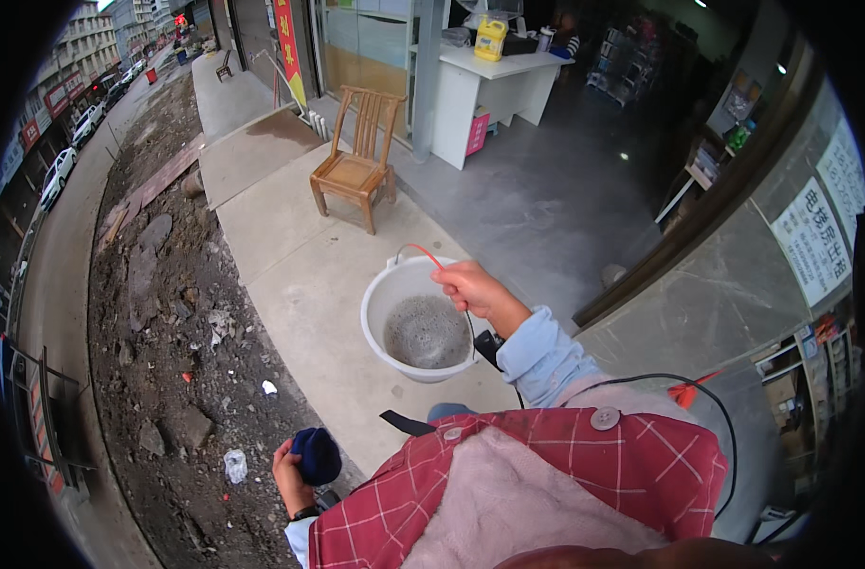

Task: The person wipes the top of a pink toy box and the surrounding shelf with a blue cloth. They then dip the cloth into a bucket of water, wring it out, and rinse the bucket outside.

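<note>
My right hand is closed around the orange-red grip of a wire bucket handle. Below it is the white plastic bucket, with grey, foamy water inside. Whether the bucket rests on the pavement or hangs just above it, I cannot tell. Out to the left, my left hand holds a bunched dark blue cloth, near the pavement's edge and the rough ground. A red checked apron covers part of my front.
A wooden chair stands on the concrete pavement ahead. To the right, a shop doorway shows a white desk bearing a yellow jug. Broken soil and stones line the left side. A black cable loops beside me.
</note>
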Demonstrator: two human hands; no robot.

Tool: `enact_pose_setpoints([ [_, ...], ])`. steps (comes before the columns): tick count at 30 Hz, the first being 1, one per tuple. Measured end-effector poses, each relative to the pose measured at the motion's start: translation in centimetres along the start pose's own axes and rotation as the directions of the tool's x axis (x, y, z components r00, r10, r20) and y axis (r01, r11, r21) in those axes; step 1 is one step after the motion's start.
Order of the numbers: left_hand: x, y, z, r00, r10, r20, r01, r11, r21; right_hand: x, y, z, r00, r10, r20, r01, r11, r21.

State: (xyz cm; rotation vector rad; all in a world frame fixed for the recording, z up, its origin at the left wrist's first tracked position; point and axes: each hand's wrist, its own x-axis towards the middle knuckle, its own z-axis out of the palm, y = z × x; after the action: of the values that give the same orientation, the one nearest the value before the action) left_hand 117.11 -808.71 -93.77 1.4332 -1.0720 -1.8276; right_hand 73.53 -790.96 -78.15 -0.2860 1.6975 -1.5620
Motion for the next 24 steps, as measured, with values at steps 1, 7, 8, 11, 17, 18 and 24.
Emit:
enact_pose_setpoints([
  [1, 0.9, 0.9, 1.5, 0.999, -0.034, -0.021, 0.034, 0.999, -0.018, 1.1, -1.8, 1.1, 0.999, 0.005, 0.042, -0.005, 1.000, 0.002],
  [7, 15.0, 8.1, 7.1, 0.955, -0.038, 0.295, 0.091, 0.982, -0.168, 17.6, -10.6, 13.3, 0.918, -0.005, 0.396, 0.036, 0.997, -0.071],
  [8, 17.4, 9.0, 7.5, 0.942, -0.051, 0.331, 0.076, 0.995, -0.061, 19.9, -11.2, 15.1, 0.890, 0.003, 0.455, 0.036, 0.996, -0.078],
  [11, 24.6, 11.5, 10.9, 0.962, -0.103, 0.252, 0.133, 0.985, -0.106, 28.0, -15.1, 21.1, 0.799, 0.006, 0.601, 0.081, 0.990, -0.118],
  [17, 34.3, 15.3, 13.8, 0.933, -0.232, 0.276, 0.295, 0.931, -0.214, 36.7, -20.7, 31.7, 0.723, 0.098, 0.684, 0.098, 0.965, -0.242],
  [18, 36.4, 15.7, 13.9, 0.936, -0.223, 0.274, 0.300, 0.910, -0.286, 38.6, -21.5, 33.7, 0.732, 0.101, 0.674, 0.115, 0.957, -0.268],
  [24, 52.4, 18.8, 12.7, 0.904, -0.187, 0.384, 0.345, 0.850, -0.399, 48.5, -24.5, 46.2, 0.662, 0.094, 0.743, 0.288, 0.884, -0.368],
])
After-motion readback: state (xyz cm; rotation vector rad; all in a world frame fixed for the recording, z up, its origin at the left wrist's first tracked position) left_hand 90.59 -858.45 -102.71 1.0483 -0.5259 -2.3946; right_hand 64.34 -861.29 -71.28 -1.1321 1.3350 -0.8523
